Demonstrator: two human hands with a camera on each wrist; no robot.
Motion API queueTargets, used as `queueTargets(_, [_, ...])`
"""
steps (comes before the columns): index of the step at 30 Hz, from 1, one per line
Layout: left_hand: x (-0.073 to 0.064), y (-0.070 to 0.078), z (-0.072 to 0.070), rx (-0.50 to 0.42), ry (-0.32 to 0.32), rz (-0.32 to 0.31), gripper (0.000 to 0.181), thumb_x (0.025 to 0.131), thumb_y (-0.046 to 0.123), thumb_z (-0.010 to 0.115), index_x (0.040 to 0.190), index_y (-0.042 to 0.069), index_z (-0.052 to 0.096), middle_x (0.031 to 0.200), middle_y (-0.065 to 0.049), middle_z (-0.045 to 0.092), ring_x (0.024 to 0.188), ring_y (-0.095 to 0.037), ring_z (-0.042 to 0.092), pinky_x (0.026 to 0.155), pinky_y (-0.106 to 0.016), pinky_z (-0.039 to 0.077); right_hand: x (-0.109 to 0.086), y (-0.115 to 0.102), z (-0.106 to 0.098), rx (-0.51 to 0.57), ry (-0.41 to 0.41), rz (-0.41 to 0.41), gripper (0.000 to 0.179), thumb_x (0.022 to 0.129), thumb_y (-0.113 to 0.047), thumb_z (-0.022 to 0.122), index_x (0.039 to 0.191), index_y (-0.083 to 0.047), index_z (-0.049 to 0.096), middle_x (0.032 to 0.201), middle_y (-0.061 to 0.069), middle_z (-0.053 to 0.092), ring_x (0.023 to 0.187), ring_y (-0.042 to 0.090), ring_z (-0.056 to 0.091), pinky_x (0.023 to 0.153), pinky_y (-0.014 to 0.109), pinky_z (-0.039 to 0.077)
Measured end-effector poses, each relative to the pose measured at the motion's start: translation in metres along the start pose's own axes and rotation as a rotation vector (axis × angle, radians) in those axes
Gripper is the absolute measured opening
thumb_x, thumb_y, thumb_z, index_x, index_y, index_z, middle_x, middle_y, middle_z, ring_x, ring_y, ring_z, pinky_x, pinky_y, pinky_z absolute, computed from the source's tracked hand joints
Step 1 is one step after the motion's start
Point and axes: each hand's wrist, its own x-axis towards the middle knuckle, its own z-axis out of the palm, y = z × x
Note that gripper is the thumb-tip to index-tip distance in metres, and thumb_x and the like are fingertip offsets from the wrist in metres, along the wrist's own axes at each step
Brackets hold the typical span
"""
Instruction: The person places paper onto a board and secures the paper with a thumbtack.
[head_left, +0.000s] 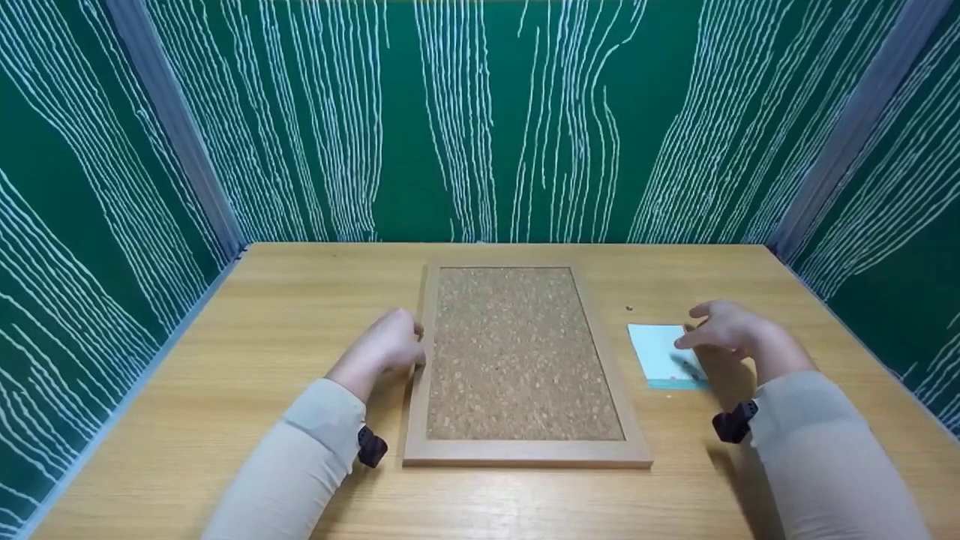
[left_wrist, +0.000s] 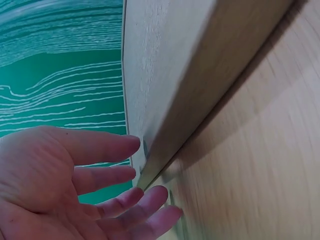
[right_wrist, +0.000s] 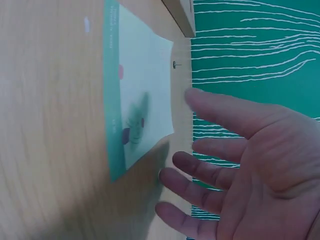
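Note:
A cork board (head_left: pixel 525 352) in a light wooden frame lies flat in the middle of the table. My left hand (head_left: pixel 390 341) is at the frame's left side, its fingertips close to the edge. In the left wrist view the fingers (left_wrist: pixel 122 202) of that hand reach loosely toward the frame (left_wrist: pixel 200 75), with nothing held. To the right of the board lies a pale blue printed sheet (head_left: pixel 652 349) with a teal strip along its near edge. Over its right side hovers my right hand (head_left: pixel 731 330). Its fingers are spread and hold nothing in the right wrist view.
A small push pin (right_wrist: pixel 175 64) sits on the wooden table (head_left: pixel 300 300) just beyond the sheet. Near the teal strip is a small whitish piece (right_wrist: pixel 87 24). Green walls (head_left: pixel 517 120) with white wavy lines enclose the table at the back and both sides.

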Motion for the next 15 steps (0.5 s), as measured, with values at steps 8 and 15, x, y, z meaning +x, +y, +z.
queueTargets(8, [0.003,-0.002,0.003,0.038,-0.013,0.074,0.037,0.071,-0.008,0.067,0.057,0.013,0.041,0.054,0.005,0.024,0.050,-0.015,0.021,0.047,-0.029,0.019,0.007,0.002,0.009,-0.095,0.017,-0.004,0.099,0.084,-0.041,0.082,0.151,0.010,0.030,0.149,0.040,0.030,0.127,0.056,0.036,0.105,0.071,0.030])
queueTargets(15, [0.003,0.000,0.003,0.042,-0.032,0.035,0.035,0.072,-0.008,0.066,0.057,0.013,0.043,0.053,0.005,0.025,0.049,-0.015,0.022,0.045,-0.030,0.020,0.012,0.000,0.014,-0.134,0.041,0.010,0.092,0.082,-0.038,0.082,0.148,0.007,0.038,0.148,0.038,0.033,0.130,0.056,0.032,0.106,0.076,0.018])
